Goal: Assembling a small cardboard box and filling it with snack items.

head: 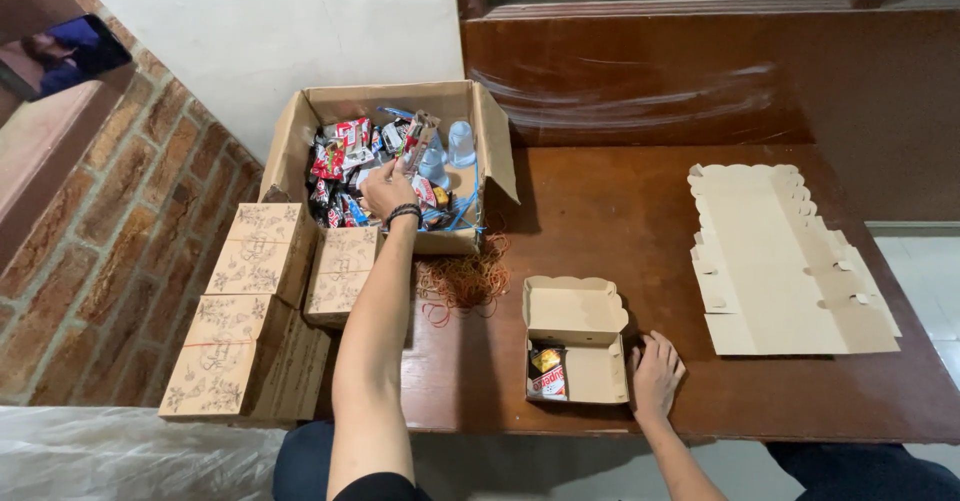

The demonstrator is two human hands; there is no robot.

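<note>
The dark, glossy wooden table (640, 231) has bare room across its middle and along the front edge, with the stack of flat die-cut cardboard blanks (790, 261) lying near its right edge and the large open corrugated carton (300, 131) pushed against the white wall at the back left. The left hand (388, 193) reaches into that carton and pinches a narrow snack packet (420, 139) between fingers and thumb; the packet stands up out of the heap of shiny wrapped snacks (340, 161), its long axis tilted up and slightly to the right. Clear plastic water cups (450, 146) sit just beside it. The right hand (655, 371) rests flat, fingers spread, touching the right side of the small open brown cardboard meal box (590, 361), whose scalloped lid leans back away from the person; a couple of packets lie in its left corner. A tangle of red rubber bands (465, 281) lies between carton and small box. Closed printed cardboard boxes (255, 311) are stacked along the table's left edge beside the brick wall.
</note>
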